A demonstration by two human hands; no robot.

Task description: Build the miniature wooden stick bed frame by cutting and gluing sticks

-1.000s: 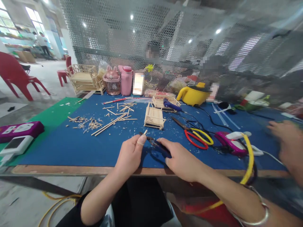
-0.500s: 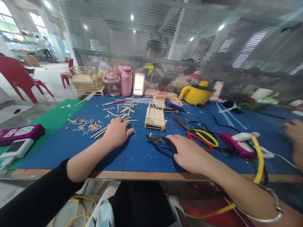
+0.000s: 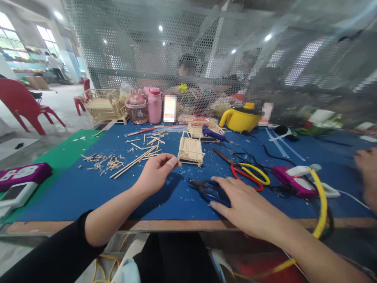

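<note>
My left hand (image 3: 159, 173) is closed in a pinch just in front of a small wooden-stick chair (image 3: 191, 151). A tiny pale tip, apparently a short stick piece (image 3: 179, 164), shows at its fingertips; most of it is hidden. My right hand (image 3: 238, 200) is open over the blue-handled pliers (image 3: 207, 188), thumb and fingers apart on either side of the handles. The pliers lie on the blue mat, jaws pointing left. Behind the chair are a second stick model (image 3: 196, 129) and a blue glue gun (image 3: 213, 133). Scissors (image 3: 241, 169) with red and yellow handles lie beyond my right hand.
Loose sticks (image 3: 138, 157) and offcuts (image 3: 107, 162) are scattered at left. A purple power strip (image 3: 294, 181) with cables lies at right, near another person's hand (image 3: 366, 169). Pink bottles (image 3: 154, 105), a lit phone (image 3: 169, 108) and a yellow pot (image 3: 243, 119) line the mesh divider.
My left hand has moved right from the loose sticks and closed into a pinch. The stick piece at the pliers' jaws is gone from there. My right hand has loosened around the handles.
</note>
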